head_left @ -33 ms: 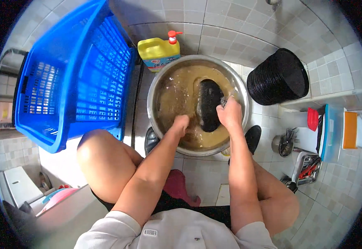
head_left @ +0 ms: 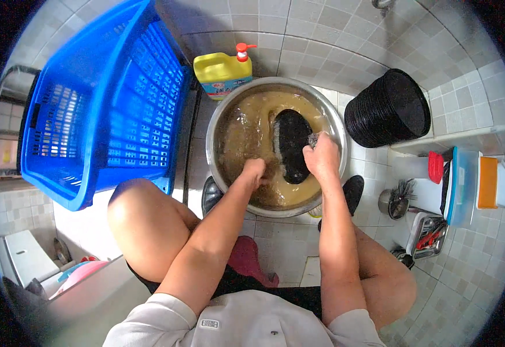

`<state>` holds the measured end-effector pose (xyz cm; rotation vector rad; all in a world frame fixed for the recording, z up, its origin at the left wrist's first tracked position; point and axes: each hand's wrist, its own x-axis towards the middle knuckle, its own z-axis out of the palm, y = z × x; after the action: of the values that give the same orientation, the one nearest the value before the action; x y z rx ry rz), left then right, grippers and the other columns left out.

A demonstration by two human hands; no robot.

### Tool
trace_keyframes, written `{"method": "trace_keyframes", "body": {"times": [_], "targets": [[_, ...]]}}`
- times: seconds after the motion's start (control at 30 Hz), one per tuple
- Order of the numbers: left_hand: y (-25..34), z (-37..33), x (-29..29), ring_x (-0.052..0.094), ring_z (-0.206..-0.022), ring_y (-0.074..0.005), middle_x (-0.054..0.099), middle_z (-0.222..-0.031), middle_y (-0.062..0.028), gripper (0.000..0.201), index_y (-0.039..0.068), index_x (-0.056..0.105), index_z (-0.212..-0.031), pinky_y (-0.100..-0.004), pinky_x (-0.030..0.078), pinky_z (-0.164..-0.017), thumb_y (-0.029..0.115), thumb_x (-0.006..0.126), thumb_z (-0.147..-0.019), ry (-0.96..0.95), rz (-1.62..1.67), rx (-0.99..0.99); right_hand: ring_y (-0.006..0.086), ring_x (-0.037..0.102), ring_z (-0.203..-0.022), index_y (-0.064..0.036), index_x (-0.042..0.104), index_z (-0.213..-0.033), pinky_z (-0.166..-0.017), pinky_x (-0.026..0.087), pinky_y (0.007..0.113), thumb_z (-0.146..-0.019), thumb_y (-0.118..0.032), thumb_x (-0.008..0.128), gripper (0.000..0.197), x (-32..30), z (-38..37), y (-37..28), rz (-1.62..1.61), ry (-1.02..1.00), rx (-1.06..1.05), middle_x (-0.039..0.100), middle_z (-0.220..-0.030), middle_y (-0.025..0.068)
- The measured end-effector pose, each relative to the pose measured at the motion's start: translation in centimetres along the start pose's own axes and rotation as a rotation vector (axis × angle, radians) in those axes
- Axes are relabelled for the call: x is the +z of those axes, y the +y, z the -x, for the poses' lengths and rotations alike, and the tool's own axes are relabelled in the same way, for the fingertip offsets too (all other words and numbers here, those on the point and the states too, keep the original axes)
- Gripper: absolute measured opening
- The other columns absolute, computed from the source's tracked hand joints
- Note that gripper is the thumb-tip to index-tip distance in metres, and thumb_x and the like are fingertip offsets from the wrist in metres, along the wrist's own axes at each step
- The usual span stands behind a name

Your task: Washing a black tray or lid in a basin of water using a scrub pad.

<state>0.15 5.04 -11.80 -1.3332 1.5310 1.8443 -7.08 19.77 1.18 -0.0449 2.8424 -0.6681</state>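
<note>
Mid-frame, one round metal basin is holding murky water, open along its left edge; a black oval piece is lying right of centre. The right hand is gripping a wiry scrubber; the left hand's grip I cannot tell.

You have a black oval dish lying lengthwise between the far and near rims of a round metal basin, closer to its right rim — cloudy brown water around it. A small grey scrubber, partly hidden from you, shows at the dish's right edge.
</note>
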Motion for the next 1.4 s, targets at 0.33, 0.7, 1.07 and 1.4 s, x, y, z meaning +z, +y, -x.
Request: {"method": "trace_keyframes", "body": {"times": [0.33, 0.7, 1.07, 1.4], "targets": [[5.8, 2.5, -1.9, 0.060, -0.099, -0.0240, 0.064, -0.110, -0.0097, 0.054, 0.000, 0.051, -0.127, -0.0360, 0.047, -0.088, 0.016, 0.070, -0.079, -0.030, 0.235, 0.482, 0.0414, 0.062, -0.078, -0.0063, 0.060, -0.097, -0.073, 0.049, 0.047, -0.071, -0.011, 0.063, 0.027, -7.7, 2.2, -3.4, -0.173, 0.180, -0.313, 0.065, -0.081, 0.0216], [8.3, 3.9, -6.5, 0.062, -0.088, -0.0154, 0.067, -0.096, -0.0051, 0.024, 0.004, 0.066, -0.101, -0.0307, 0.047, -0.082, 0.022, 0.067, -0.086, -0.364, 0.211, 0.443, 0.0127, 0.054, -0.062, -0.0068, 0.057, -0.110, -0.049, 0.051, 0.029, -0.076, -0.007, 0.060, 0.034, 0.9, -3.4, 5.7, -0.835, -0.096, 0.051, 0.055, -0.075, 0.0049], [8.2, 5.8, -6.0, 0.059, -0.088, -0.0171, 0.066, -0.096, -0.0106, 0.041, -0.007, 0.062, -0.105, -0.0293, 0.045, -0.081, 0.030, 0.066, -0.087, 0.067, -0.203, 0.523, 0.0362, 0.061, -0.095, 0.0014, 0.052, -0.119, -0.081, 0.052, 0.045, -0.078, -0.020, 0.069, 0.049, 12.4, -1.6, 8.4, -0.596, -0.171, 0.215, 0.061, -0.104, 0.0240], [8.6, 9.1, -5.9, 0.058, -0.078, -0.0228, 0.062, -0.090, -0.0114, 0.037, -0.006, 0.058, -0.103, -0.0337, 0.047, -0.071, -0.007, 0.052, -0.066, 0.150, -0.147, 0.469, 0.0290, 0.064, -0.095, 0.0018, 0.061, -0.110, -0.085, 0.049, 0.038, -0.079, -0.023, 0.068, 0.040, 11.5, 0.9, -0.9, -0.923, -0.058, -0.211, 0.065, -0.103, 0.0215]]}}
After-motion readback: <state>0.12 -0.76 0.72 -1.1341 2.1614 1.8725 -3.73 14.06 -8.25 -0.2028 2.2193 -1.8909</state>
